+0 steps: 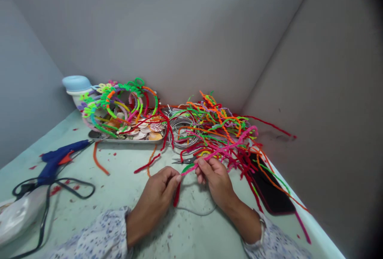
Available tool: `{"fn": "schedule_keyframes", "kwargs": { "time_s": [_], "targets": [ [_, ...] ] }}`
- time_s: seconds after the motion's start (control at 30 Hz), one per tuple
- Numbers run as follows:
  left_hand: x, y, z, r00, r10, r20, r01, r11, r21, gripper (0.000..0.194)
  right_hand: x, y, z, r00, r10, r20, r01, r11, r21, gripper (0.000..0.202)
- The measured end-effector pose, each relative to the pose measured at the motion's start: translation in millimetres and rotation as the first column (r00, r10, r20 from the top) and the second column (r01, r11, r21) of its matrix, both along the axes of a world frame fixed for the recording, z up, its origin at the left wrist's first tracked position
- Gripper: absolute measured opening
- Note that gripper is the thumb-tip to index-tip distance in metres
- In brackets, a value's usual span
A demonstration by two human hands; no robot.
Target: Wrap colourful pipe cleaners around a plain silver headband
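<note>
Between my two hands runs a fuzzy pink pipe cleaner (223, 148), its far end bent back near the pile. My left hand (160, 189) is closed, pinching its near end with thumb and forefinger. A short way along it, my right hand (216, 179) is closed in a pinch on the same strand. A red pipe cleaner (177, 196) hangs or lies just below my left fingertips; I cannot tell if they hold it too. A bit of green pipe cleaner (187, 168) shows behind the pink one. Scissors (185, 160) lie just beyond my hands. Under them curves a thin grey wire (197, 213).
A tangled pile of coloured pipe cleaners (221, 119) and a coil of silver wire (184, 133) lie ahead. A metal tray (131, 141) holds shells and pipe-cleaner rings (112, 105). Left are a blue glue gun (50, 167) with its cord and a lidded container (76, 83); right, a black phone (272, 195).
</note>
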State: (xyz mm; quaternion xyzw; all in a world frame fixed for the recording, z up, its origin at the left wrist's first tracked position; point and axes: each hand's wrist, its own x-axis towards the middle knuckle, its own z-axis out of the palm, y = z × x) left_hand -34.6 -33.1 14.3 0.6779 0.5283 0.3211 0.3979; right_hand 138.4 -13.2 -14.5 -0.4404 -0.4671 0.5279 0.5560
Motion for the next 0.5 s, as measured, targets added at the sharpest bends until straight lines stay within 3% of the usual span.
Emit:
{"fn": "schedule_keyframes", "kwargs": {
  "time_s": [0.5],
  "targets": [
    [-0.3,-0.3,-7.1,0.997,-0.063,-0.045,0.063,0.998,-0.003,0.035,-0.9,3.3,-2.7,0.998,-0.004,-0.062,0.003,1.000,-0.027,0.027]
  ]
}}
